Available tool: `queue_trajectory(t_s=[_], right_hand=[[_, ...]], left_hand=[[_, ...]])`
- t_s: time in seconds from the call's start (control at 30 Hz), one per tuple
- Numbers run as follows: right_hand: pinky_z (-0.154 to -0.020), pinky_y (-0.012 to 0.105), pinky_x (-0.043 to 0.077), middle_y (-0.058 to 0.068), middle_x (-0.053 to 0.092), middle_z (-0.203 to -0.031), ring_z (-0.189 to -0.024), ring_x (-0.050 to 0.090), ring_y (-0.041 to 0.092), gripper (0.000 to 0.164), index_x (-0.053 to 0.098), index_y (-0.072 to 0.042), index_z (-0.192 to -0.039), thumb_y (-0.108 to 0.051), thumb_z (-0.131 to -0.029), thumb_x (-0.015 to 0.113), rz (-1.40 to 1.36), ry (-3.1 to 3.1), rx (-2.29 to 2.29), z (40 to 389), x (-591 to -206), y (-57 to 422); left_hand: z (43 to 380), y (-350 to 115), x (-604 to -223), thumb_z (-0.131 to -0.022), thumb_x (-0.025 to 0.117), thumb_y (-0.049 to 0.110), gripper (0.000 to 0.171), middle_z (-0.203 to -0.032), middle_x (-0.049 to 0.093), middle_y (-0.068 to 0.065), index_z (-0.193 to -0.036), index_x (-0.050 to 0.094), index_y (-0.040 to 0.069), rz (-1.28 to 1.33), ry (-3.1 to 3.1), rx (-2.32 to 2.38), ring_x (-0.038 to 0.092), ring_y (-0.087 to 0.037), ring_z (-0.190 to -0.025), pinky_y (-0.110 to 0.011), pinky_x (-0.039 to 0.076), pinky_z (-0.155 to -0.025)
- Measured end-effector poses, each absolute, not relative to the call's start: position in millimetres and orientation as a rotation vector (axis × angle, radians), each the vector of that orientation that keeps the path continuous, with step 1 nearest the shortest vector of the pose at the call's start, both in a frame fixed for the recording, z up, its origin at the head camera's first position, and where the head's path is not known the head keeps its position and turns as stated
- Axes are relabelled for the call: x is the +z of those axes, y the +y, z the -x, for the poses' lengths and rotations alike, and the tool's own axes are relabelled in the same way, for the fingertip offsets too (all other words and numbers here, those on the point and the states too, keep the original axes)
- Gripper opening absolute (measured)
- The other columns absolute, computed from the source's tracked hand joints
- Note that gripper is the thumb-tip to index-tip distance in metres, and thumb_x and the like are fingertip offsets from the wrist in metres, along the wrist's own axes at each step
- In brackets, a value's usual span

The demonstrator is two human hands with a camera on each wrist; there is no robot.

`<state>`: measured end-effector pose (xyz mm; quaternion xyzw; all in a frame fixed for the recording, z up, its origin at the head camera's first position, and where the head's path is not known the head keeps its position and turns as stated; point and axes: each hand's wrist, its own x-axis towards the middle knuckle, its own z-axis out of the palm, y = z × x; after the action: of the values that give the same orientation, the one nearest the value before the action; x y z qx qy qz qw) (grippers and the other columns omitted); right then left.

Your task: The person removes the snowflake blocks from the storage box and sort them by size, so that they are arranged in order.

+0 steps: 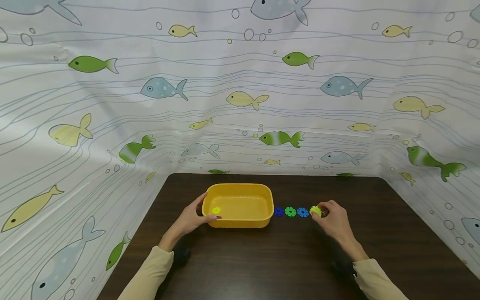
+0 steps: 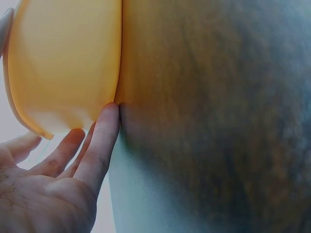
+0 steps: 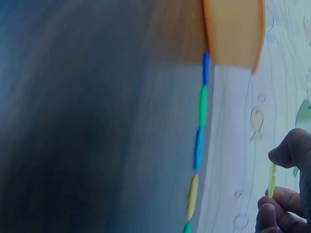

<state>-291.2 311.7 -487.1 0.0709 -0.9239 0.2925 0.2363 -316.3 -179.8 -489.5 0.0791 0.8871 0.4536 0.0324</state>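
Observation:
A yellow plastic basin (image 1: 240, 223) stands on the table. My left hand (image 1: 193, 216) holds its left end, thumb over the near rim and fingers along the outer wall. Inside lie a yellow notched disc (image 1: 216, 211) and a purple piece (image 1: 219, 217), partly behind the thumb. My right hand (image 1: 335, 220) pinches a yellow disc (image 3: 271, 180) edge-on between thumb and fingers. Below it runs a row of flower-shaped discs: dark blue (image 1: 278, 211), green (image 1: 290, 211), lighter blue (image 1: 303, 212), yellow (image 3: 192, 197) and another green (image 3: 187, 227), mostly hidden by the hand in the head view.
The dark wooden table (image 1: 240, 266) carries the basin and the disc row, which extends rightward from the basin's right end. A white fish-patterned sheet (image 1: 240, 116) rises behind the table and along both sides.

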Motion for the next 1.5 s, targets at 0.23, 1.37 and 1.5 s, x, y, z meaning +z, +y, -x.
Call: queue_trajectory(t_s=[0.23, 1.37, 1.5], right_hand=[[-0.072, 0.039, 0.057, 0.024, 0.072, -0.108, -0.084, 0.066, 0.027, 0.026, 0.077, 0.007, -0.11, -0.01, -0.091, 0.083, -0.155, -2.584, 0.757, 291, -495, 346], [-0.088, 0.063, 0.058, 0.039, 0.069, -0.115, -0.103, 0.068, 0.052, 0.036, 0.066, 0.021, -0.124, -0.008, -0.102, 0.07, -0.126, -2.977, 0.651, 325, -492, 437], [-0.092, 0.065, 0.057, 0.041, 0.068, -0.119, -0.109, 0.066, 0.056, 0.04, 0.065, 0.021, -0.126, -0.011, -0.102, 0.071, -0.062, -2.997, 0.709, 325, -491, 439]], left_hand=[[315, -180, -490, -0.092, 0.087, 0.045, 0.105, -0.169, 0.046, -0.023, -0.173, 0.028, 0.011, -0.231, 2.742, 1.381, 0.056, -0.04, -0.139, -0.061, 0.055, -0.117], [318, -180, -491, -0.093, 0.087, 0.045, 0.105, -0.171, 0.042, -0.024, -0.173, 0.028, 0.011, -0.258, 2.722, 1.403, 0.053, -0.045, -0.146, -0.064, 0.05, -0.121], [317, -181, -490, -0.093, 0.087, 0.042, 0.104, -0.172, 0.042, -0.024, -0.173, 0.027, 0.011, -0.256, 2.712, 1.411, 0.052, -0.045, -0.147, -0.065, 0.049, -0.122]])
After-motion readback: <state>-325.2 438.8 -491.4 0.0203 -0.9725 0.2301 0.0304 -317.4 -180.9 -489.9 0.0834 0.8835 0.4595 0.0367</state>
